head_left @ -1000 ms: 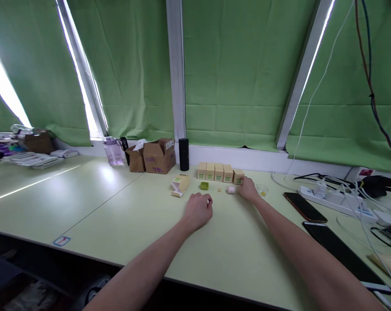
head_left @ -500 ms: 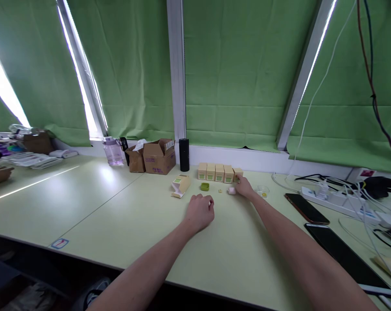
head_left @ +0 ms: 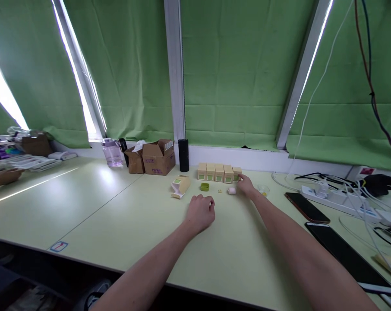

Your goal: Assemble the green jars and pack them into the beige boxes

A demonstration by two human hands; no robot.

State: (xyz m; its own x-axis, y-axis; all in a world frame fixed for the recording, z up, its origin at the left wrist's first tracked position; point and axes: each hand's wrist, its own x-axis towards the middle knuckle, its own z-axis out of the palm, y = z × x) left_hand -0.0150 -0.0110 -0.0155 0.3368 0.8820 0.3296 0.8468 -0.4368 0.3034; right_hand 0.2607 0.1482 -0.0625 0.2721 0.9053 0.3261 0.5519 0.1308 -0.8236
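Several small tan cardboard boxes (head_left: pixel 219 173) with green-and-white labels stand in a row near the wall. My right hand (head_left: pixel 246 185) has its fingertips on the right end box (head_left: pixel 236 172), which sits slightly back from its neighbours. Loosely fisted, my left hand (head_left: pixel 200 214) rests on the table with nothing visible in it. Beyond it lie an opened tan carton (head_left: pixel 181 187) on its side, a small green open container (head_left: pixel 205 187) and a tiny yellowish piece (head_left: pixel 219 191). A small pale pink roll-like item (head_left: pixel 231 191) lies beside my right hand.
A clear dish (head_left: pixel 263 190) lies right of my right hand. Farther right are a phone (head_left: pixel 307 207), a tablet (head_left: pixel 347 255) and a power strip (head_left: pixel 339 201) with cables. A black cylinder (head_left: pixel 184 155), cardboard boxes (head_left: pixel 158 159) and a bottle (head_left: pixel 112 153) line the back. Another person's hand (head_left: pixel 3 179) shows at left.
My right fingers have shifted from the end box's front to its right side, and more of its front shows. My left hand stays still. The other person's hand reaches farther in.
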